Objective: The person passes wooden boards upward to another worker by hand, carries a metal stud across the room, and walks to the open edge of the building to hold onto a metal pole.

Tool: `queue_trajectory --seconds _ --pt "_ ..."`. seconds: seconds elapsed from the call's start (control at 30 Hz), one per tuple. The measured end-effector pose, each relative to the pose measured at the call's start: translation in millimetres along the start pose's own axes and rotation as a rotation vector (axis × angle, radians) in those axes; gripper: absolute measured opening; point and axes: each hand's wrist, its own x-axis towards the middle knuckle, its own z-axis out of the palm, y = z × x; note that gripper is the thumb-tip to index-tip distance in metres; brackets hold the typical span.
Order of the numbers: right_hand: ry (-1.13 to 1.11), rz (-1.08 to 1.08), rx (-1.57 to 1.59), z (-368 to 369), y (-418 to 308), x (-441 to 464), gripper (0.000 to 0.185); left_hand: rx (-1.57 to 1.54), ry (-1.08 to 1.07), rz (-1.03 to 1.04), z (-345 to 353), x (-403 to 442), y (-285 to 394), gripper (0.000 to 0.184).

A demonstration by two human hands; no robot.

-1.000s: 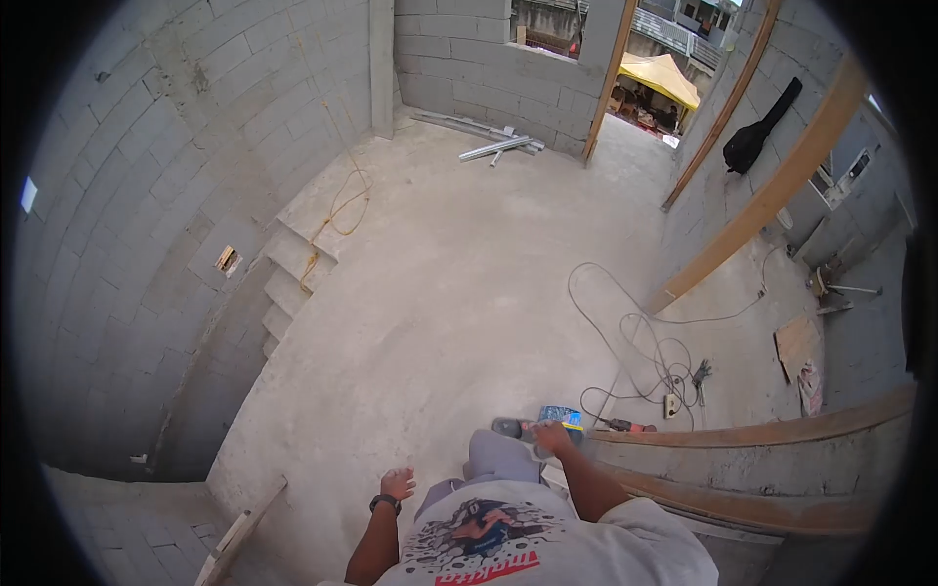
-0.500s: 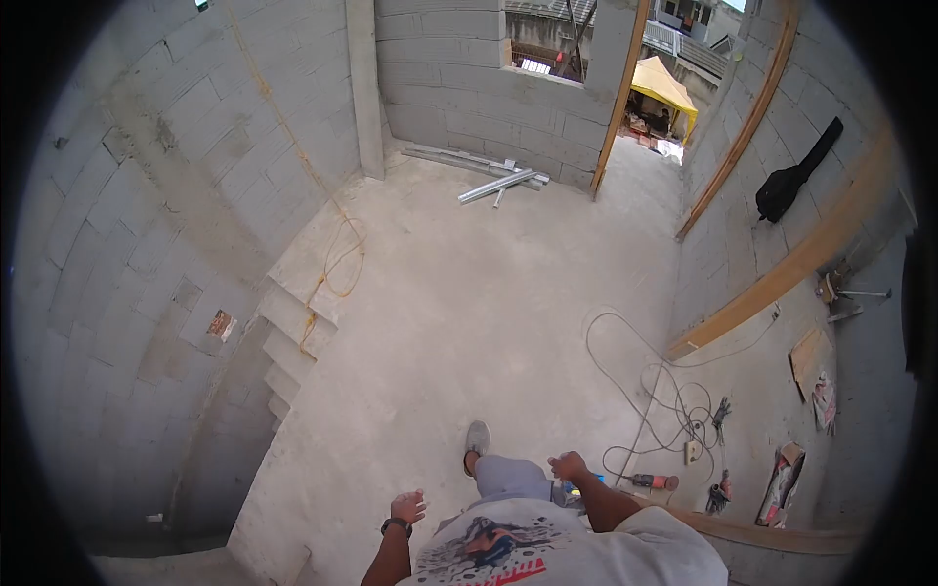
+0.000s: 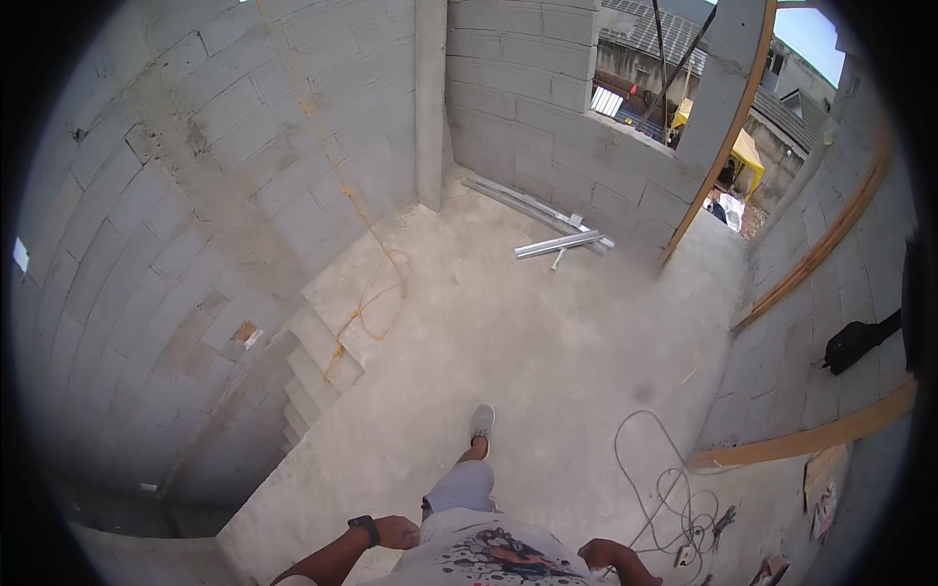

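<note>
My left hand (image 3: 399, 532), with a dark watch (image 3: 365, 530) on the wrist, is beside the left side of my printed shirt (image 3: 489, 555). Its fingers look curled in, and no object shows in it. On the other side of the shirt, my right hand (image 3: 604, 554) is bent inward with its fingers folded. Nothing can be seen in that hand either. One foot in a grey shoe (image 3: 483, 422) is forward on the concrete floor (image 3: 489, 332).
Steps (image 3: 322, 356) drop away at the left by a block wall, with a yellow rope (image 3: 374, 234) over them. Metal profiles (image 3: 557, 244) lie by the far wall. At right are a tangled cable (image 3: 674, 493), a wooden beam (image 3: 801, 439) and a black bag (image 3: 850, 344).
The view has turned left, so the steps and profiles sit farther right. My left hand has come in toward the shirt and its fingers have folded. The red tool is out of sight.
</note>
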Motion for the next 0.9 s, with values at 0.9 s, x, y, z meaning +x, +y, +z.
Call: queue_trajectory --seconds 0.9 --pt "0.969 0.347 1.098 -302.8 159.3 -87.0 0.026 0.033 -0.551 0.067 -476.2 389.0 363.3 0.023"
